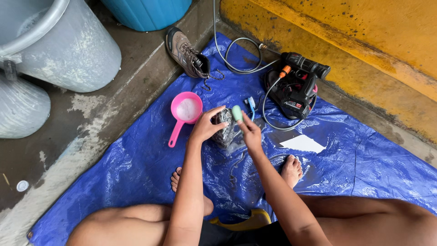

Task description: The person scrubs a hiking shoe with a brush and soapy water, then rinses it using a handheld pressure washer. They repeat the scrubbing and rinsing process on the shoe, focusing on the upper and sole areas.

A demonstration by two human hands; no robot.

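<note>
My left hand [205,127] clamps the wet shoe [224,125], prob slippery & soft, right hand [249,133] pinching brush [237,112] at its 1 o'clock.

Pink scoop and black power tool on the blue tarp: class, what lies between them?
In the head view, between the pink scoop and the black power tool lie the wet shoe held by both hands and a green brush.
</note>
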